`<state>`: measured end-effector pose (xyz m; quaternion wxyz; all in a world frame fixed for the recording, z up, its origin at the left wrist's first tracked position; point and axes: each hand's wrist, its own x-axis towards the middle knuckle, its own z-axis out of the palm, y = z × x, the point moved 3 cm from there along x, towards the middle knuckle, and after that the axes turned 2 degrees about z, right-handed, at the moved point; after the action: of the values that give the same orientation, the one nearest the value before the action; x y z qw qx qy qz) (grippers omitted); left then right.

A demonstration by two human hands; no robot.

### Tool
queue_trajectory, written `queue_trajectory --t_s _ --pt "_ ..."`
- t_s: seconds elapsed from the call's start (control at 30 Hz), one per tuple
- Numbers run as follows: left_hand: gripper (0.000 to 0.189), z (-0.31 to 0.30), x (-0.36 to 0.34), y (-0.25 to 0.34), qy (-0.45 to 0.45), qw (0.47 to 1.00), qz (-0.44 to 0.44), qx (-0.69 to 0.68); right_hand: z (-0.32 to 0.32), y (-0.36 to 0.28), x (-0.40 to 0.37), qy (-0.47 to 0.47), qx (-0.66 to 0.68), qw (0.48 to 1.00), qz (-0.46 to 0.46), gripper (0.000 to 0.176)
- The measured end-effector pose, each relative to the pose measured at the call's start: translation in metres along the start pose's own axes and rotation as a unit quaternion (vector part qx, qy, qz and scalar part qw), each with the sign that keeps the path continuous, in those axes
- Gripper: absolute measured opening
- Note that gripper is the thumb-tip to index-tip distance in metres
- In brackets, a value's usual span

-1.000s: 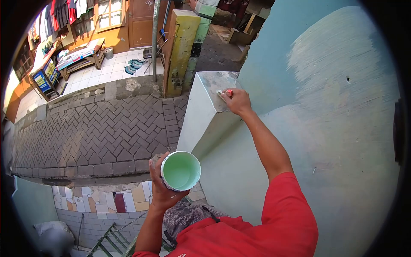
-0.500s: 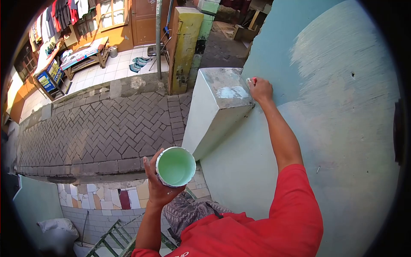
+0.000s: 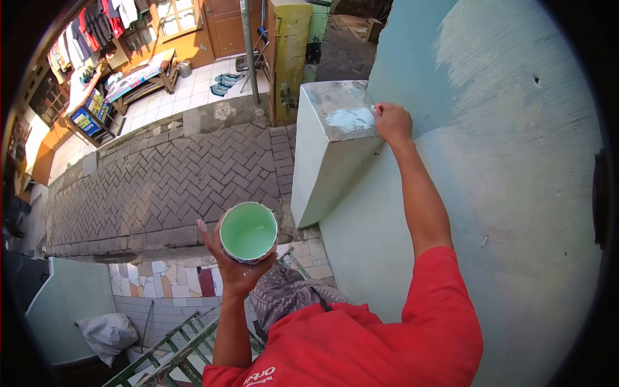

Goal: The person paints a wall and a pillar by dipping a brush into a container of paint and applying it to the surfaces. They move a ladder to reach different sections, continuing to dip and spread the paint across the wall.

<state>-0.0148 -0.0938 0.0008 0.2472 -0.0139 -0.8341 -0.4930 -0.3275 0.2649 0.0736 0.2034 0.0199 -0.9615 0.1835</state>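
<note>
My left hand (image 3: pixel 240 274) grips a round white tub (image 3: pixel 248 210) from beneath and the side, thumb raised along its wall. Pale green paint (image 3: pixel 253 242) fills the tub's lower part. At the wall, my right hand (image 3: pixel 394 122) is closed around a paintbrush (image 3: pixel 379 109), of which only a bit of red shows; its bristles are hidden. That hand is at the right edge of the low pillar's top (image 3: pixel 329 95). A light blue patch of paint (image 3: pixel 349 119) covers part of this rough grey surface, beside my fingers.
The pale green wall (image 3: pixel 490 193) rises on my right, with brushed whitish streaks above. A green ladder (image 3: pixel 187 348) is below me. A white sack (image 3: pixel 108 335) lies lower left. Beyond are a paved lane (image 3: pixel 161 187), a yellow post (image 3: pixel 287 64) and a bench (image 3: pixel 138 80).
The camera view has shifted. My left hand and the tub have moved left and up in view. My right hand has moved slightly along the pillar's edge toward me, still holding the brush.
</note>
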Motion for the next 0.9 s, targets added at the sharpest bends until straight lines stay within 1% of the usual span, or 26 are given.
queue_trajectory --t_s 0.03,0.07,0.1,0.13,0.17,0.2,0.23,0.27,0.3,0.33,0.37,0.4,0.43,0.47,0.5,0.57,0.6,0.63,0.7,0.73,0.77,0.83,0.87,0.9 --pt "0.161 -0.004 -0.003 0.004 0.002 1.0 -0.015 0.019 0.012 0.008 -0.006 -0.025 -0.092 0.995 -0.001 0.022" --pt "0.162 -0.006 -0.002 0.011 0.021 1.0 -0.01 -0.007 0.028 0.003 -0.016 -0.044 -0.124 0.988 -0.08 0.021" --pt "0.162 -0.008 -0.001 0.017 0.02 1.0 -0.007 0.0 0.036 0.007 -0.023 -0.043 -0.118 0.989 -0.078 0.021" --pt "0.162 -0.012 0.0 0.023 0.034 0.999 -0.019 -0.02 0.031 -0.006 -0.038 -0.038 -0.005 0.995 -0.091 0.02" --pt "0.162 -0.016 -0.003 0.027 0.047 0.997 -0.035 -0.04 0.024 -0.017 -0.054 -0.036 0.108 0.988 -0.101 0.02" --pt "0.162 -0.019 -0.007 0.028 0.047 0.998 -0.037 -0.035 0.014 -0.023 -0.061 -0.058 0.178 0.98 -0.063 0.022" --pt "0.16 -0.024 -0.01 0.028 0.052 0.998 -0.036 -0.025 0.015 -0.021 -0.071 -0.06 0.182 0.979 -0.063 0.022" --pt "0.158 -0.028 -0.011 0.03 0.059 0.998 -0.032 -0.016 0.018 -0.014 -0.079 -0.039 0.368 0.928 0.035 0.023" --pt "0.158 -0.03 -0.011 0.033 0.063 0.998 -0.03 -0.014 0.021 -0.008 -0.085 -0.017 0.537 0.834 0.129 0.024" --pt "0.158 -0.035 -0.011 0.04 0.074 0.997 -0.027 -0.01 0.02 -0.004 -0.092 -0.013 0.609 0.778 0.155 0.029" --pt "0.159 -0.039 -0.01 0.044 0.083 0.996 -0.023 -0.006 0.02 0.001 -0.099 -0.013 0.613 0.775 0.153 0.029" --pt "0.159 -0.042 -0.01 0.045 0.083 0.996 -0.02 -0.003 0.025 0.009 -0.108 -0.016 0.662 0.726 0.186 0.031" --pt "0.159 -0.046 -0.01 0.046 0.089 0.995 -0.005 0.043 0.025 0.012 -0.115 -0.019 0.706 0.674 0.219 0.033" --pt "0.159 -0.046 -0.009 0.047 0.094 0.992 0.008 0.088 0.025 0.017 -0.121 -0.021 0.708 0.666 0.233 0.037" --pt "0.159 -0.046 -0.01 0.049 0.093 0.992 0.005 0.087 0.023 0.021 -0.127 -0.022 0.707 0.667 0.235 0.037" --pt "0.159 -0.046 -0.012 0.049 0.103 0.994 -0.026 0.02 0.014 0.03 -0.142 0.009 0.711 0.652 0.262 0.036" --pt "0.16 -0.047 -0.013 0.048 0.104 0.993 -0.017 0.055 0.008 0.035 -0.149 0.012 0.711 0.652 0.262 0.036" --pt "0.16 -0.049 -0.013 0.047 0.096 0.993 -0.027 0.059 0.005 0.041 -0.154 0.008 0.707 0.651 0.274 0.036" --pt "0.162 -0.051 -0.012 0.055 0.106 0.983 0.045 0.144 0.0 0.055 -0.17 0.041 0.729 0.625 0.275 0.032" --pt "0.166 -0.05 -0.014 0.054 0.116 0.986 0.016 0.12 -0.008 0.055 -0.178 0.045 0.735 0.62 0.272 0.032" --pt "0.166 -0.05 -0.016 0.053 0.097 0.987 0.005 0.127 -0.008 0.06 -0.19 0.046 0.73 0.616 0.294 0.032" --pt "0.169 -0.057 -0.015 0.053 0.11 0.965 0.038 0.233 -0.01 0.068 -0.202 0.042 0.756 0.589 0.281 0.033" --pt "0.17 -0.056 -0.009 0.057 0.081 0.958 0.069 0.267 -0.008 0.071 -0.209 0.031 0.774 0.566 0.283 0.034" --pt "0.17 -0.055 -0.006 0.054 0.083 0.958 0.072 0.266 -0.003 0.076 -0.215 0.033 0.775 0.566 0.28 0.034"
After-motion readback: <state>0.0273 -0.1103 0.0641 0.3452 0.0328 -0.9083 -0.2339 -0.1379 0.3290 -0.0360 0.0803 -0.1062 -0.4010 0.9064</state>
